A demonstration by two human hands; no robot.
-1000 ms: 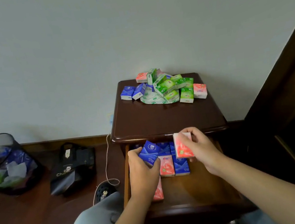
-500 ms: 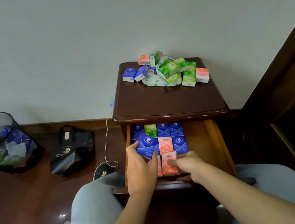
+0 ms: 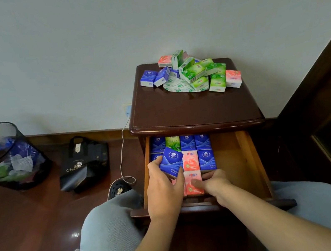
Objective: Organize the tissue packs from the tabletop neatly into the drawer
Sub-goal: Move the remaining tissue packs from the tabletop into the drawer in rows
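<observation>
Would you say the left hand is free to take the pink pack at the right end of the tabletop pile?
Probably not yet: the left hand holds a blue pack in the drawer; the pink pack lies unobstructed.

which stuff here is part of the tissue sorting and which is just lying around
Part of the job: blue pack in left hand; pink pack under right hand; open drawer; pile of packs on tabletop.

Lying about: waste bin; black bag; white cable.
</observation>
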